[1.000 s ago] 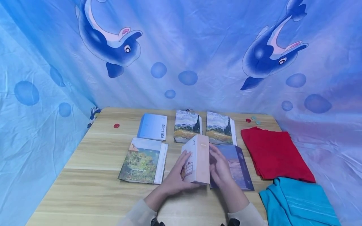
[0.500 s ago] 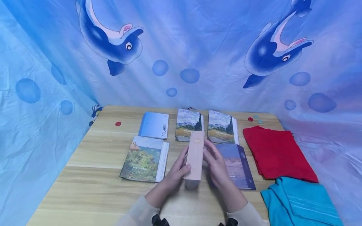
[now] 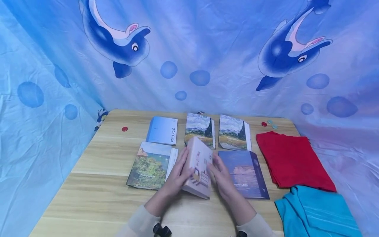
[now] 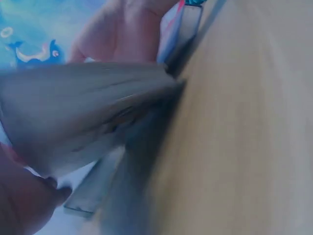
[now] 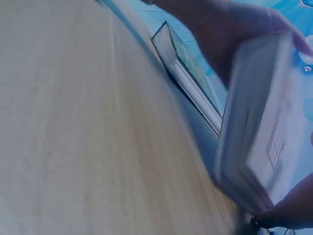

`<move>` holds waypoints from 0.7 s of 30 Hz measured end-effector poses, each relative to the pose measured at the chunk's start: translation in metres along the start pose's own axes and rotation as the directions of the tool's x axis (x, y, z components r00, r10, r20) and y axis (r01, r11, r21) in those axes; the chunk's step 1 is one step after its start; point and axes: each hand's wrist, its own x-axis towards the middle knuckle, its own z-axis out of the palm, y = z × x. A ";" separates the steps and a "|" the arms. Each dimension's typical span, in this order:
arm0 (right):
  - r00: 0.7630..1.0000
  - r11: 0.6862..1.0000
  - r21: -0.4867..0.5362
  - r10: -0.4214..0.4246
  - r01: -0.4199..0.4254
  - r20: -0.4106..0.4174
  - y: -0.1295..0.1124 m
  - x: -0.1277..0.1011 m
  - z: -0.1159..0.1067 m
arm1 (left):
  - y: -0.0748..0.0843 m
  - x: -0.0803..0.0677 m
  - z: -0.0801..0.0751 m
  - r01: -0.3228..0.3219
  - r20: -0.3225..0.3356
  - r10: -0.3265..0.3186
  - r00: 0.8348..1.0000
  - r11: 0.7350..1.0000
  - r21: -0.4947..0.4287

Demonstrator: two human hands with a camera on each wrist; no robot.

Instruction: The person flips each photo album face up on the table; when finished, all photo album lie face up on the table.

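From my remote station I record a pale pink hardcover photo album with a small house drawing on its cover (image 3: 199,168), tilted, its lower edge on or just above the light wooden tabletop (image 3: 97,197); I cannot tell which. It sits near the front centre of the table, between two flat albums. The left hand (image 3: 175,177) lies against the album's left side with fingers fairly straight, and the right hand (image 3: 220,176) presses its right side the same way; the album is clamped between the two palms rather than wrapped by curled fingers. Both wrist views are blurred and show only the album's page edge close to the table.

No containers appear in view.

Count of albums: six in all, one held and five lying flat. These are a green garden-scene album marked PHOTO ALBUM (image 3: 150,165), a light blue album marked POLAROID (image 3: 163,130), two matching albums with a wheat-field and cypress painting (image 3: 199,129) (image 3: 234,131), and a dark blue and orange album (image 3: 244,172).

Folded cloths: two, one red (image 3: 291,159), one turquoise (image 3: 314,212), touching at the right front.

Small round discs: one red at left (image 3: 124,129); by the far right corner one red and two teal (image 3: 269,123).
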 end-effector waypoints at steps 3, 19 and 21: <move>1.000 1.000 -0.005 -0.004 0.004 0.000 0.001 -0.001 0.001 | -0.011 -0.002 0.002 0.081 -0.031 -0.080 0.996 0.996 0.028; 0.989 0.990 -0.068 -0.130 0.126 -0.069 -0.007 -0.009 -0.018 | -0.003 0.012 0.013 -0.020 -0.014 0.035 0.999 0.806 0.592; 0.983 0.974 -0.170 -0.167 0.152 -0.072 -0.009 -0.009 -0.024 | -0.002 0.014 0.018 -0.045 0.014 0.047 0.999 0.797 0.602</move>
